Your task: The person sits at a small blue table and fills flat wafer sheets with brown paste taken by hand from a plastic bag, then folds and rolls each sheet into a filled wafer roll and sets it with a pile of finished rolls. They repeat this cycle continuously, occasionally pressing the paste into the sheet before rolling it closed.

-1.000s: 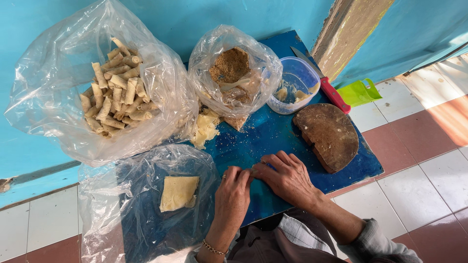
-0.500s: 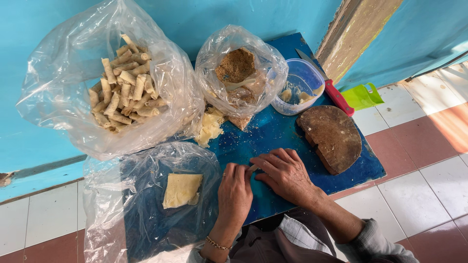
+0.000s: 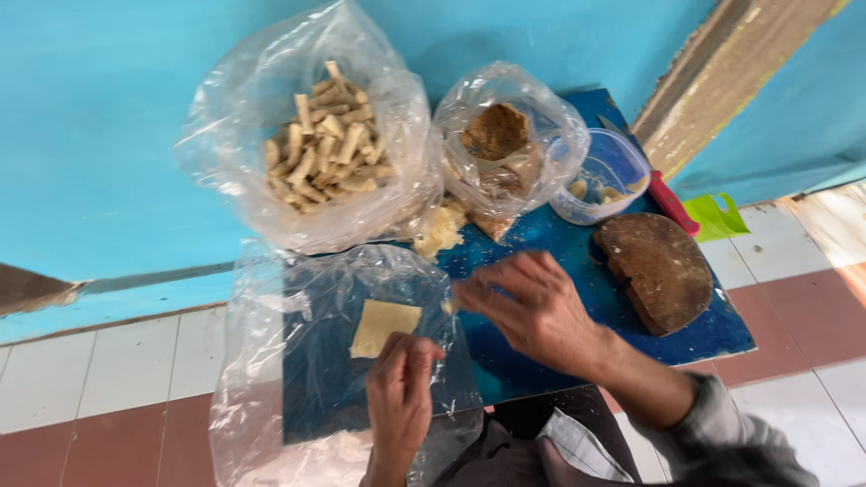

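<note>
A blue board (image 3: 541, 361) lies on the tiled floor by a blue wall. A clear plastic sheet (image 3: 271, 361) covers its left part, with a pale square dough sheet (image 3: 383, 326) on it. My left hand (image 3: 401, 392) rests on the plastic just below that square, fingers curled; blur hides whether it grips anything. My right hand (image 3: 532, 307) hovers over the board's middle, and its fingertips pinch a small pale piece (image 3: 447, 305) beside the square.
A plastic bag of pale rolled sticks (image 3: 325, 153) and a bag with brown filling (image 3: 501, 153) stand at the back. Loose pale scraps (image 3: 439, 230) lie between them. A clear tub (image 3: 606, 176), a red-handled knife (image 3: 669, 203), a round wooden block (image 3: 658, 269) and a green scraper (image 3: 713, 216) are on the right.
Both hands have lifted off the board's near edge and moved toward the pale square on the plastic. My right hand now pinches a small pale piece. The view has shifted.
</note>
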